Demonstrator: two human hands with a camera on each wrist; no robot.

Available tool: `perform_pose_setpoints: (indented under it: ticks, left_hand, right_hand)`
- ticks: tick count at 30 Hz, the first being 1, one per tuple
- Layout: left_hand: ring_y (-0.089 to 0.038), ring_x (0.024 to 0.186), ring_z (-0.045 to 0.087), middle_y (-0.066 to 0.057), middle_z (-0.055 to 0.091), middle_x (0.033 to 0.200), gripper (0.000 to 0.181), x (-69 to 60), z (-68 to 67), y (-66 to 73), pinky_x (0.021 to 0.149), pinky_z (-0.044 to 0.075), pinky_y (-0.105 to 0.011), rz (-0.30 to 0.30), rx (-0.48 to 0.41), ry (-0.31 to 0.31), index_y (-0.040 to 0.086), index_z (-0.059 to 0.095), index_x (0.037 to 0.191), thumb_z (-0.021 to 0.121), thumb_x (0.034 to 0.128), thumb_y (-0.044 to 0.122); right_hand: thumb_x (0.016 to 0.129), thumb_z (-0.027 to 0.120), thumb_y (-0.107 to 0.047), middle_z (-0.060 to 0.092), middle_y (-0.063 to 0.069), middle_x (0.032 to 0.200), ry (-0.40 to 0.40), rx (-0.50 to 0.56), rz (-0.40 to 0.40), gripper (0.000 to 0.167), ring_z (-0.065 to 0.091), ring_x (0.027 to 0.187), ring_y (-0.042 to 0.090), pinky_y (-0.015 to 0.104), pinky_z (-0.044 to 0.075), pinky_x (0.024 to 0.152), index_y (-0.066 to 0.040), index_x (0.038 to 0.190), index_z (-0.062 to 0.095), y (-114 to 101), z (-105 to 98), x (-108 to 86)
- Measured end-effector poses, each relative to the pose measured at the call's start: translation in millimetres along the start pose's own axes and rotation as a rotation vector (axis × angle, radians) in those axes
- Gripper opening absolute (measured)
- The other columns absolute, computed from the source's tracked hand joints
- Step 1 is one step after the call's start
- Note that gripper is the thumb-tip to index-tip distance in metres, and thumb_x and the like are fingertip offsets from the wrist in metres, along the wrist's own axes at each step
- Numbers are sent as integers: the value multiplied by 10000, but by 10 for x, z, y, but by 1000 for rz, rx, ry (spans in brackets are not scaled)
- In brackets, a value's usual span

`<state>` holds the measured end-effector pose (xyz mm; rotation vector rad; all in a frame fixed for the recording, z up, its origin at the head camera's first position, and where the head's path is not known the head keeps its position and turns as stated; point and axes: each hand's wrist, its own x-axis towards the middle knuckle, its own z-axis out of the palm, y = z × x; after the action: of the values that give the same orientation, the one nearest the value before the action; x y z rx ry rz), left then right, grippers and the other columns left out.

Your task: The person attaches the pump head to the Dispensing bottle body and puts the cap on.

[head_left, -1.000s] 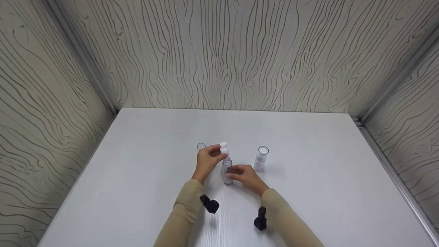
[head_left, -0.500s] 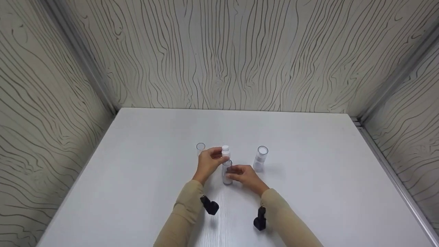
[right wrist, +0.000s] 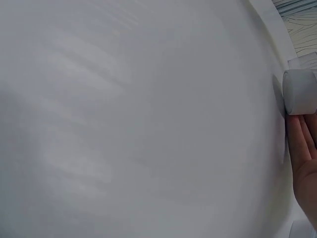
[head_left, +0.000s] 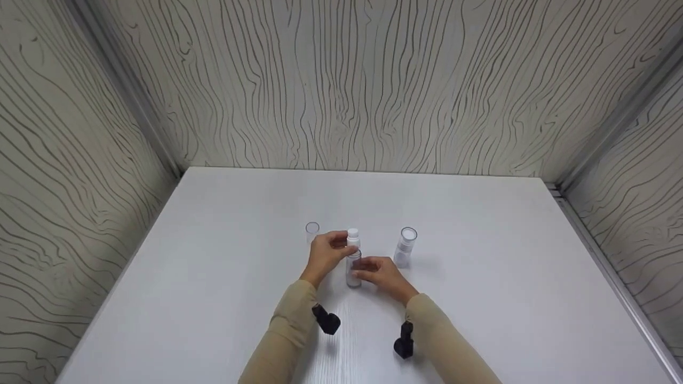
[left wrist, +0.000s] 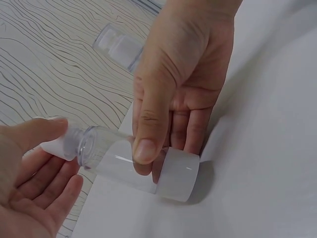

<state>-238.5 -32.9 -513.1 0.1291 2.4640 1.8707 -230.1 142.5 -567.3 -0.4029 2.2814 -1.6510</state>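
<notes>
My left hand pinches a white pump top between thumb and fingers, right over the mouth of a clear bottle. In the left wrist view the pump top sits at the bottle's neck; whether it is seated cannot be told. My right hand grips the bottle's body from the right, thumb in front. The bottle stands upright on the table, and its whitish base shows below the fingers. In the right wrist view only that base and part of the right hand appear.
A clear open-rimmed tube stands behind my left hand, partly hidden by it. To the right of the bottle is another clear bottle with white parts inside. Patterned walls border the white table behind and at both sides.
My left hand has brought the pump top down and slightly right, onto the bottle's mouth. The right hand and the bottle have stayed in place.
</notes>
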Motion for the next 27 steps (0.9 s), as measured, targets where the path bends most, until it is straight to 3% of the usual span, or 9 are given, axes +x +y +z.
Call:
perform_pose_setpoints:
  ticks: [10, 19, 27]
  left_hand:
    - [-326, 1090, 677, -241, 687, 1153, 404, -28, -12, -20, 948, 578, -338, 29, 30, -19, -68, 633, 1174, 747, 808, 60]
    - [-331, 1084, 679, -240, 688, 1147, 398, -28, -33, -21, 936, 584, -333, 49, 65, -35, -67, 629, 1179, 735, 817, 59]
    - [-326, 1107, 664, -235, 681, 1165, 402, -36, -27, 0, 967, 569, -352, 38, 53, -45, -67, 615, 1204, 689, 821, 30]
  right_hand:
    - [873, 689, -135, 675, 270, 1163, 16, -41, 17, 360, 662, 1104, 370, 360, 582, 929, 101, 1140, 640, -76, 1, 19]
    - [829, 724, -146, 696, 236, 1143, 52, -46, 49, 387, 679, 1085, 332, 355, 581, 933, 65, 1147, 658, -132, 18, 12]
    - [851, 693, -106, 691, 251, 1140, 29, -52, 28, 360, 672, 1087, 358, 391, 588, 920, 70, 1162, 645, -136, 29, 14]
